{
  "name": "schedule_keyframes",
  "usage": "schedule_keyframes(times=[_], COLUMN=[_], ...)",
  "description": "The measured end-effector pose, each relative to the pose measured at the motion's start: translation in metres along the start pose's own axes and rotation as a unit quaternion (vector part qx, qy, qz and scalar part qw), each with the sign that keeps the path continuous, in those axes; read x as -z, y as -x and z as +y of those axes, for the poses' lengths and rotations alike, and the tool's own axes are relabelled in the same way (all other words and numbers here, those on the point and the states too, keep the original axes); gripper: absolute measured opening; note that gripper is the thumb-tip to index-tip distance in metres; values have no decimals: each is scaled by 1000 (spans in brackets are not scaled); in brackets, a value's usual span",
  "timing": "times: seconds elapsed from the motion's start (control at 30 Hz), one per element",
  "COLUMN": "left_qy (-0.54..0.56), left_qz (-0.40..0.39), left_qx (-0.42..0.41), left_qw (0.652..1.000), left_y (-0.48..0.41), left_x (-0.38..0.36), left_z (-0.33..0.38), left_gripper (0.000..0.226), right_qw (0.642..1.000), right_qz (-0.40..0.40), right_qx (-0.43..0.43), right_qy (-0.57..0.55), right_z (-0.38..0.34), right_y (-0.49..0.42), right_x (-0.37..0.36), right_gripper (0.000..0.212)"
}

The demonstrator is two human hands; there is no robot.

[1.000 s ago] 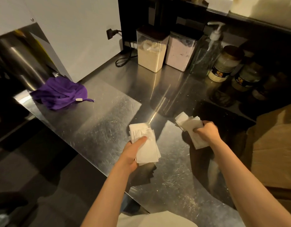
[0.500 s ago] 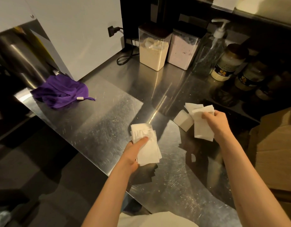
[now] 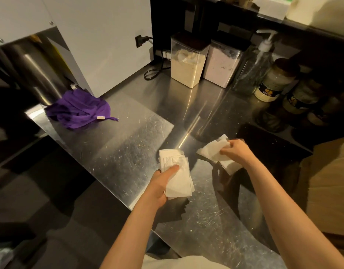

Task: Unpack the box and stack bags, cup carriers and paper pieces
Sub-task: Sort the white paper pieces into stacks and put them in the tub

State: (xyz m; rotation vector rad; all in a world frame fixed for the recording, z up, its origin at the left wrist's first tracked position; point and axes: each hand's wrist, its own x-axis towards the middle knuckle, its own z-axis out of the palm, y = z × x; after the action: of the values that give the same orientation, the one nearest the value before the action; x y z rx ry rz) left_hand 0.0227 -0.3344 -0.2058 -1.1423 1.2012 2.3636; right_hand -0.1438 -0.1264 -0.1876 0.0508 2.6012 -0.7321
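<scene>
Left hand (image 3: 159,188) grips a stack of white paper pieces (image 3: 177,175), thumb pressed flat on top, fingers curled under, held just above the steel counter (image 3: 128,144). Right hand (image 3: 237,152) pinches a smaller loose bunch of paper pieces (image 3: 212,152), fingers curled tight, over the counter to the right of the stack. At the back, a clear container (image 3: 187,65) holds beige powder, the next one (image 3: 222,65) pinkish powder; pump bottle (image 3: 254,68) and jars (image 3: 274,82) beside them. Cardboard box (image 3: 330,183) at right, cut off, contents unseen. Purple cloth (image 3: 78,109) far left.
</scene>
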Motion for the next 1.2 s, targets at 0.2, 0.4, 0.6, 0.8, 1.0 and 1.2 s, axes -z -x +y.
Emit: schedule_keyframes(times=[0.2,0.4,0.6,0.8,1.0,1.2], left_qy=[-5,-15,-10,-7,9,20], left_qz=[-1,0,-41,-56,-110,-118], left_qx=[-8,-8,-39,-44,-60,-69], left_qw=[1000,1000,998,997,992,990], left_y=[2,6,17,32,48,55], left_x=[0,-1,-3,4,11,15], left_z=[1,3,7,12,15,14], left_gripper=[38,35,31,13,25,25], right_qw=[996,967,877,860,888,932], right_qz=[85,12,-142,-248,-225,-173], right_qx=[1,33,79,56,19,8], right_qy=[-9,-254,-452,-441,-401,-318], right_z=[5,-22,-59,-74,-81,-86], right_y=[6,51,112,136,144,147], right_x=[-11,6,7,-4,-14,-22], right_gripper=[29,18,20,21,11,8])
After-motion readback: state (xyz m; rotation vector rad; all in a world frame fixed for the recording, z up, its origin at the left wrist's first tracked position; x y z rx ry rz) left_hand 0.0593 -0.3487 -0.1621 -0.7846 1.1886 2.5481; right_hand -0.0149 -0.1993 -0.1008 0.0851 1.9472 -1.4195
